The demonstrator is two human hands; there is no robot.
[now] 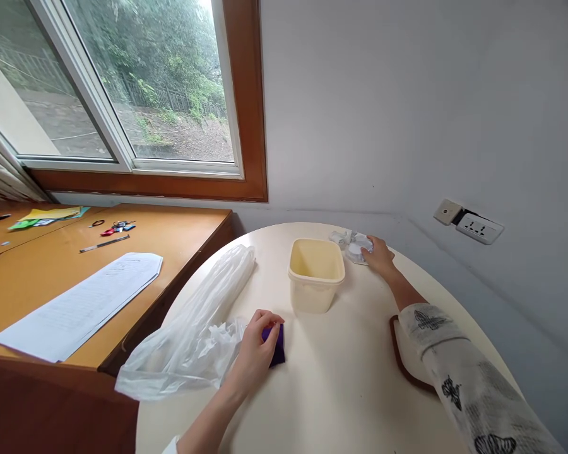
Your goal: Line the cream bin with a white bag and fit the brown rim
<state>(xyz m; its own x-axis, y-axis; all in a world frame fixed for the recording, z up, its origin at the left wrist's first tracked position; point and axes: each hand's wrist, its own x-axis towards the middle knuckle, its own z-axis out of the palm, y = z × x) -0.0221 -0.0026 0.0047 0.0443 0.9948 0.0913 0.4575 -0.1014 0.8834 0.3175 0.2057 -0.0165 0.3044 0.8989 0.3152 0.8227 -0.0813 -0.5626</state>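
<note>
My left hand (258, 343) is closed over a small dark purple box-like object (278, 348) on the round table. Part of that object is hidden under the fingers. To the far right, my right hand (380, 255) has its fingers around the edge of a clear plastic package (358, 248) with something white and round inside. A pale yellow plastic tub (313, 293), without a lid, stands between the two hands. Beside my left hand lies a long crumpled translucent plastic bag (194, 321).
A brown strap-like loop (400, 353) lies partly beneath my right sleeve. Left of the round table (341, 384) is a wooden desk (189, 233) with paper sheets (85, 302), a pen (104, 244) and keys (118, 228). A wall with a socket (479, 227) rises behind.
</note>
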